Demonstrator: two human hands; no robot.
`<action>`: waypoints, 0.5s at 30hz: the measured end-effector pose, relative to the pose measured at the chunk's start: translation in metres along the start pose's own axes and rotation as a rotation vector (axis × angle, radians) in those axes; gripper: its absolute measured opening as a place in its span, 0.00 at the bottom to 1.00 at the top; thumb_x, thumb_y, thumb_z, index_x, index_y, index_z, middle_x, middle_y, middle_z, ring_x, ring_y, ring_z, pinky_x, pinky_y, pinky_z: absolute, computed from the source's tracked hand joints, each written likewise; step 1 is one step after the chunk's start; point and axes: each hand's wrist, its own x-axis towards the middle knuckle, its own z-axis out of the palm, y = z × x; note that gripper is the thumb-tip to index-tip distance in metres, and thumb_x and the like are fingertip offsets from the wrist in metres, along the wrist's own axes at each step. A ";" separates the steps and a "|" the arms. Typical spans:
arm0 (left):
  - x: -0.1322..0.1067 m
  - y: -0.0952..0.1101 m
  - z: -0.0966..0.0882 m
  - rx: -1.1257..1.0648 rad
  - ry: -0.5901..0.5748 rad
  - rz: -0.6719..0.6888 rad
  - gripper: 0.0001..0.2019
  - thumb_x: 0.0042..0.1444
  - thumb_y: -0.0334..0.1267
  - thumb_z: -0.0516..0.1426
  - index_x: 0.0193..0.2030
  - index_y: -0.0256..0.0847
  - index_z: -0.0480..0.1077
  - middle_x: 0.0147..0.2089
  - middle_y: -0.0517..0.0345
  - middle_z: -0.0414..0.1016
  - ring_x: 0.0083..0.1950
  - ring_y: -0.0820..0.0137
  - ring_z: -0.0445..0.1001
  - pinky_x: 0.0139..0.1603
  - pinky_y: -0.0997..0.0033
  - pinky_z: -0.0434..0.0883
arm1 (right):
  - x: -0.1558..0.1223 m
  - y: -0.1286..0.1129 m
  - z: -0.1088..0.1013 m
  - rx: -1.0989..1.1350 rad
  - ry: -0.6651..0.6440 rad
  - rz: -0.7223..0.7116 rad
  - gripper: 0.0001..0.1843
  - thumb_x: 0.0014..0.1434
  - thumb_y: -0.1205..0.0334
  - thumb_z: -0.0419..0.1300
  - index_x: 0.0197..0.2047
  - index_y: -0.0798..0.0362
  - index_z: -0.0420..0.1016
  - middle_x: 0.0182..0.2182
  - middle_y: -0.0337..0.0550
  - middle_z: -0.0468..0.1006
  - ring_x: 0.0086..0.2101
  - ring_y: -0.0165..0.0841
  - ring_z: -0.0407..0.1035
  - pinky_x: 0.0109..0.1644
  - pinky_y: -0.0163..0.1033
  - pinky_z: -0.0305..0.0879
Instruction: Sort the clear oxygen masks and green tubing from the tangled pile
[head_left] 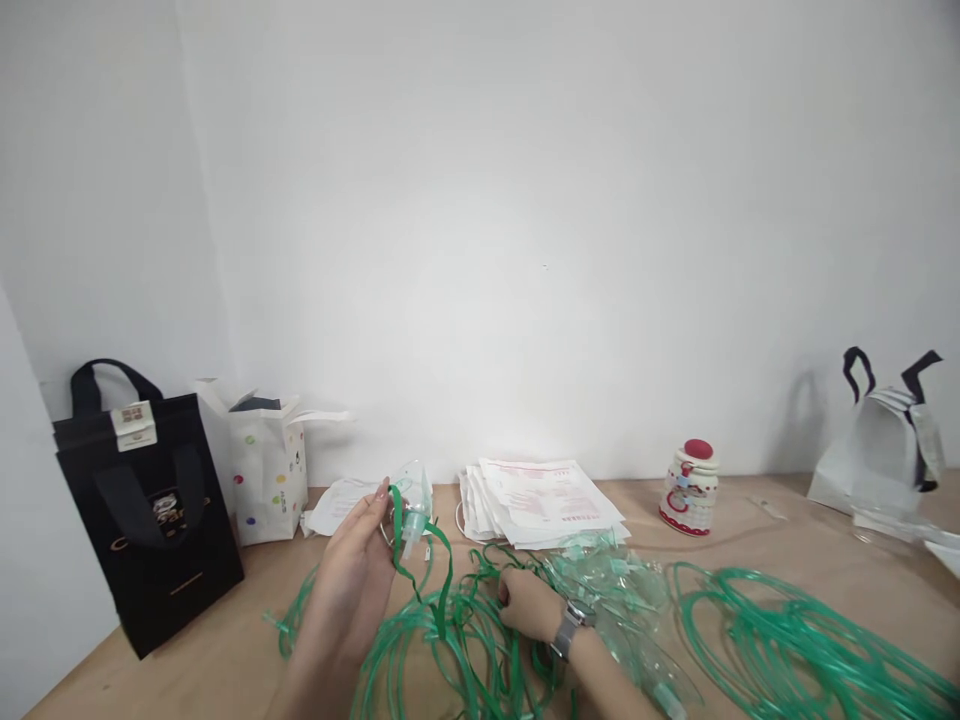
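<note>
My left hand [358, 570] holds up a clear plastic mask [411, 500] with a green elastic strap [439, 575] hanging from it, fingers pinched on the mask's edge. My right hand [531, 603], with a watch on the wrist, is closed on a tangle of green tubing [465, 640] lying on the wooden table [225, 640]. A heap of further clear masks [615, 590] lies just right of that hand.
A stack of white paper packets [544, 500] lies at the back centre, a small red-lidded jar [690, 487] to its right. A black bag [146, 510] and a dotted white bag [266, 465] stand at left, another white bag [889, 450] at far right. More green tubing [795, 630] is coiled on the right.
</note>
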 end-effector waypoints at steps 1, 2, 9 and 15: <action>-0.001 0.001 0.001 0.002 0.011 -0.003 0.12 0.59 0.26 0.50 0.30 0.36 0.73 0.33 0.59 0.74 0.37 0.77 0.72 0.39 0.81 0.70 | -0.001 -0.002 0.001 0.002 0.000 -0.008 0.08 0.57 0.61 0.59 0.38 0.57 0.72 0.36 0.43 0.75 0.36 0.33 0.70 0.40 0.42 0.67; -0.003 0.002 0.003 0.002 0.014 -0.007 0.12 0.60 0.26 0.50 0.31 0.36 0.73 0.34 0.59 0.74 0.38 0.77 0.73 0.40 0.81 0.70 | -0.002 -0.006 0.002 0.012 0.004 -0.024 0.07 0.54 0.63 0.61 0.36 0.58 0.72 0.33 0.42 0.75 0.34 0.33 0.70 0.38 0.41 0.66; -0.010 0.006 0.008 0.019 -0.016 -0.032 0.13 0.60 0.26 0.49 0.32 0.37 0.74 0.37 0.57 0.75 0.42 0.74 0.73 0.43 0.76 0.72 | -0.006 -0.024 -0.009 0.136 0.127 -0.197 0.07 0.52 0.63 0.58 0.35 0.54 0.75 0.33 0.41 0.77 0.34 0.31 0.70 0.36 0.32 0.61; -0.021 0.015 0.012 0.042 0.030 -0.025 0.14 0.61 0.27 0.47 0.36 0.38 0.74 0.39 0.56 0.77 0.38 0.74 0.75 0.42 0.74 0.73 | -0.012 0.022 -0.058 0.029 0.308 -0.056 0.12 0.57 0.69 0.49 0.38 0.58 0.73 0.38 0.52 0.77 0.40 0.38 0.70 0.41 0.38 0.61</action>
